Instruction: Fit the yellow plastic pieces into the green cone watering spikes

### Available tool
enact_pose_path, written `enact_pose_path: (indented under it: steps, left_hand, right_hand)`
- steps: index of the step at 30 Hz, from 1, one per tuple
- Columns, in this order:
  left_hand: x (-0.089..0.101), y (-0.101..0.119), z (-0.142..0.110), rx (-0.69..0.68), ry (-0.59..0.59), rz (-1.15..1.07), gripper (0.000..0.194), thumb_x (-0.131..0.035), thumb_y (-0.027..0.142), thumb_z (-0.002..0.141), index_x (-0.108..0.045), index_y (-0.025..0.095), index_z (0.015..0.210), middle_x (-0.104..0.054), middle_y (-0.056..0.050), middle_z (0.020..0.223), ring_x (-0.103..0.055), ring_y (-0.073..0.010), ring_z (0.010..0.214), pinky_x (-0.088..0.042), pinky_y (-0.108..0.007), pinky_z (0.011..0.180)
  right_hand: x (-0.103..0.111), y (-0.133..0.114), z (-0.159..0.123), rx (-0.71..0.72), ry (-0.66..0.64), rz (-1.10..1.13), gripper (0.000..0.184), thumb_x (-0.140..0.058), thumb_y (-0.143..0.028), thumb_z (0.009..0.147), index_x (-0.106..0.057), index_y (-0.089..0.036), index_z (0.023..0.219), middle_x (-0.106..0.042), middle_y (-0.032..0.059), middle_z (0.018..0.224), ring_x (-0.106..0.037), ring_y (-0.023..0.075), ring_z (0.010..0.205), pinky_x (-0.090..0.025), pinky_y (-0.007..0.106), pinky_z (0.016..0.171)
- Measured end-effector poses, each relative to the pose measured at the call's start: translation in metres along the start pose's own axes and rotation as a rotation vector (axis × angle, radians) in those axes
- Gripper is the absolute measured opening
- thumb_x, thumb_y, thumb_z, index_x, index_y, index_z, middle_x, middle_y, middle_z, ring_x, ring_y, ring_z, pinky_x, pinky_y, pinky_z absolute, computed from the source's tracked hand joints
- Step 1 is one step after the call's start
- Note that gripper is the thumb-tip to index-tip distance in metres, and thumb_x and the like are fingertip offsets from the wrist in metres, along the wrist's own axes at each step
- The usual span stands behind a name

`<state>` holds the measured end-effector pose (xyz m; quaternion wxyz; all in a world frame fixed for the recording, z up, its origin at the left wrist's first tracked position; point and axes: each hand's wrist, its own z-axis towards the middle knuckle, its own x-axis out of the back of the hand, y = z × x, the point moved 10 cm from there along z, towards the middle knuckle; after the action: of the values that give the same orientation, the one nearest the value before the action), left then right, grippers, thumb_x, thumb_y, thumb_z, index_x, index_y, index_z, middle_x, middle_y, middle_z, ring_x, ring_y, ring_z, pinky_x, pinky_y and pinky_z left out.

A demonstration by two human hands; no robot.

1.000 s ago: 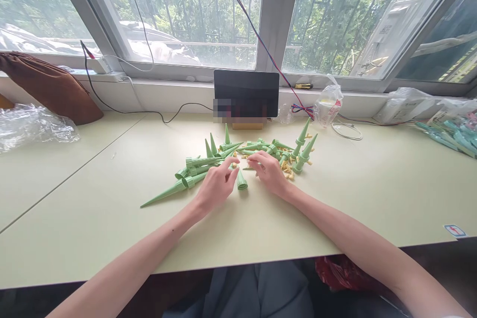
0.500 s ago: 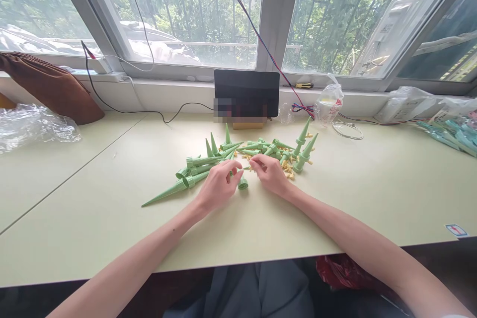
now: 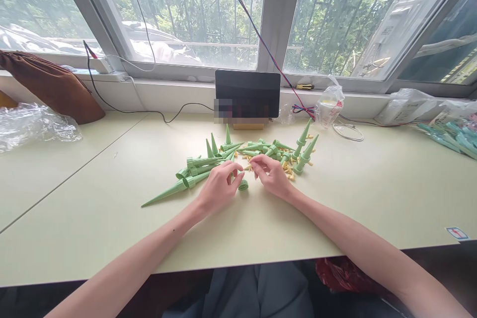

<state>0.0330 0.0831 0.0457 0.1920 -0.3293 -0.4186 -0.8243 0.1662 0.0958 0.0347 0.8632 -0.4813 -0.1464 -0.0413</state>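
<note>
Several green spikes are seen, in the head view, strewn over a pale table beyond and beside the hands, with small yellow pieces among those at right. The spikes are judged light, stiff and somewhat slippery, best taken by the ribbed collar rather than the slender point. The left hand is arched, thumb and forefinger curved toward each other; the right hand is angled inward, fingertips gathered. Whether anything is grasped by either cannot be told.
</note>
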Motion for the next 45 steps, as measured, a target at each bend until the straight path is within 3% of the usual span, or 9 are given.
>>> enact_pose_path:
  steps: [19,33,39,45]
  left_hand:
    - [0.004,0.007,-0.001,-0.052,0.016,-0.009,0.013,-0.053,0.022,0.09,-0.064,0.019,0.084,-0.055,0.001,0.071,-0.042,-0.0099,0.051,-0.036,-0.025,0.053]
    - [0.008,0.001,-0.001,-0.009,0.044,0.022,0.017,-0.053,0.028,0.092,-0.064,0.019,0.082,-0.055,0.001,0.066,-0.043,-0.0108,0.052,-0.036,-0.024,0.054]
    - [-0.003,-0.008,-0.002,0.066,-0.066,0.057,0.022,-0.058,0.041,0.088,-0.062,0.021,0.097,-0.042,0.008,0.052,-0.039,-0.0107,0.046,-0.032,-0.023,0.052]
    - [-0.011,-0.01,-0.004,0.099,-0.147,0.063,0.031,-0.06,0.042,0.086,-0.059,0.023,0.109,-0.05,0.008,0.056,-0.046,-0.0121,0.049,-0.034,-0.024,0.054]
  right_hand:
    - [-0.003,-0.016,-0.005,0.063,-0.068,-0.08,0.017,-0.053,-0.032,0.095,-0.065,-0.019,0.097,-0.069,0.0058,0.085,-0.065,0.0161,0.073,-0.055,0.027,0.058]
    - [0.001,-0.013,-0.001,0.077,-0.046,-0.134,0.02,-0.051,-0.033,0.096,-0.064,-0.018,0.096,-0.068,0.0049,0.082,-0.061,0.0142,0.066,-0.052,0.026,0.057]
    - [0.007,-0.004,0.001,0.002,-0.008,-0.16,0.025,-0.049,-0.037,0.097,-0.062,-0.019,0.087,-0.062,0.0025,0.072,-0.053,0.0124,0.056,-0.048,0.026,0.053]
    - [0.005,-0.003,0.002,-0.013,-0.014,-0.163,0.027,-0.048,-0.039,0.097,-0.061,-0.019,0.085,-0.06,0.0017,0.068,-0.052,0.0128,0.055,-0.047,0.026,0.053]
